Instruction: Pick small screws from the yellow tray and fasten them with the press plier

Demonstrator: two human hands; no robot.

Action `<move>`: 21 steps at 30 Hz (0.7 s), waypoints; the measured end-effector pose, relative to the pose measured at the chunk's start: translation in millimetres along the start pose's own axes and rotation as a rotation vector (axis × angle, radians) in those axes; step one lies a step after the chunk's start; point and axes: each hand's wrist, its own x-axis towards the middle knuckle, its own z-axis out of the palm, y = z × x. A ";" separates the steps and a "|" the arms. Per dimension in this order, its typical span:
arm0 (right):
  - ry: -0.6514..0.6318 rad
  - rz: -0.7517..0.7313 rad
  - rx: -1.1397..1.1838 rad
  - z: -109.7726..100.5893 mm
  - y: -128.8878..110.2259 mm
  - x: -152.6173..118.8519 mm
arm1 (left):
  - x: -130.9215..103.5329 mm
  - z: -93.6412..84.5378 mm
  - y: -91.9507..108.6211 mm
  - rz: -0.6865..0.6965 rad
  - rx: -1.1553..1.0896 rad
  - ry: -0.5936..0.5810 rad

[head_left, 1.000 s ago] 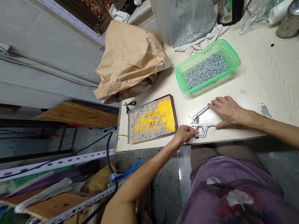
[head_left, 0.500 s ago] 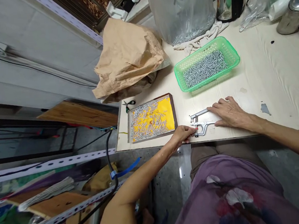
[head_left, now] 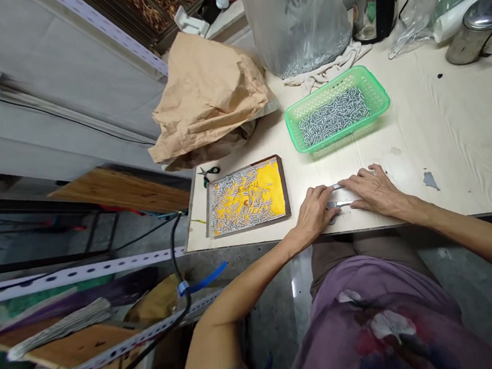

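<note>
Here on my head camera, the silvery metal hand tool (head_left: 342, 203) lies by the near edge of the pale, wood-grained surface (head_left: 464, 146), its slim handles spread. My right hand (head_left: 372, 189) has it at the handle ends, fingers curled on the upper handle, thumb on the lower. My left hand (head_left: 313, 211) covers the tool's head with bent fingers; whether they're clamped on it, I can't tell. Over at the near left corner sits a shallow rectangular tray (head_left: 286, 189), yellow-bottomed, strewn with shiny little metal rods (head_left: 242, 211). Farther from the near edge, a glossy green basket (head_left: 348, 133) of perforated plastic holds more, heaped. Crumpled brown paper (head_left: 211, 95) bulges behind the tray.
</note>
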 end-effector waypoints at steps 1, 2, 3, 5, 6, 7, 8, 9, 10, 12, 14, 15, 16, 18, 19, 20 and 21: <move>0.006 0.003 0.002 1.0 0.2 -0.4 | 1.3 -3.1 -0.8 -0.018 -0.011 0.020; 0.012 0.007 0.007 2.2 0.6 -0.7 | 1.1 -7.0 -1.9 -0.064 -0.021 0.046; 0.017 0.010 0.012 3.4 1.0 -0.9 | -0.3 -11.1 -3.3 -0.133 -0.026 0.068; 0.026 0.010 0.020 5.4 1.8 -1.1 | -5.8 -18.1 -5.8 -0.306 -0.022 0.056; 0.030 0.008 0.023 6.1 2.0 -1.2 | -9.0 -20.2 -6.7 -0.391 -0.021 0.010; 0.033 0.007 0.024 6.4 2.0 -1.2 | -11.9 -21.0 -7.4 -0.467 -0.030 -0.058; 0.035 0.007 0.025 6.4 1.8 -1.3 | -14.2 -20.5 -8.1 -0.535 -0.053 -0.135; 0.034 0.009 0.025 6.2 1.5 -1.5 | -15.7 -19.1 -8.9 -0.594 -0.091 -0.205; 0.031 0.012 0.025 5.8 1.1 -1.8 | -16.4 -17.0 -9.9 -0.644 -0.140 -0.262; 0.022 0.016 0.024 5.1 0.7 -2.6 | -15.9 -12.5 -13.1 -0.708 -0.246 -0.323; 0.018 0.013 0.024 5.3 1.4 -3.3 | -14.8 -9.9 -16.7 -0.745 -0.332 -0.329; 0.020 0.013 0.025 5.9 2.2 -3.2 | -14.6 -9.5 -18.2 -0.762 -0.367 -0.328; 0.027 0.019 0.025 6.7 3.3 -2.7 | -14.8 -9.7 -19.3 -0.783 -0.401 -0.329; 0.039 0.049 0.017 8.9 6.2 -0.1 | -16.4 -11.3 -19.9 -0.832 -0.473 -0.337; 0.041 0.069 0.004 10.2 7.7 2.0 | -17.6 -12.4 -19.5 -0.854 -0.513 -0.340; 0.039 0.084 -0.012 11.5 9.2 4.7 | -18.8 -13.3 -18.8 -0.873 -0.553 -0.340; 0.036 0.093 -0.031 12.8 10.6 7.6 | -20.1 -14.1 -18.0 -0.890 -0.589 -0.336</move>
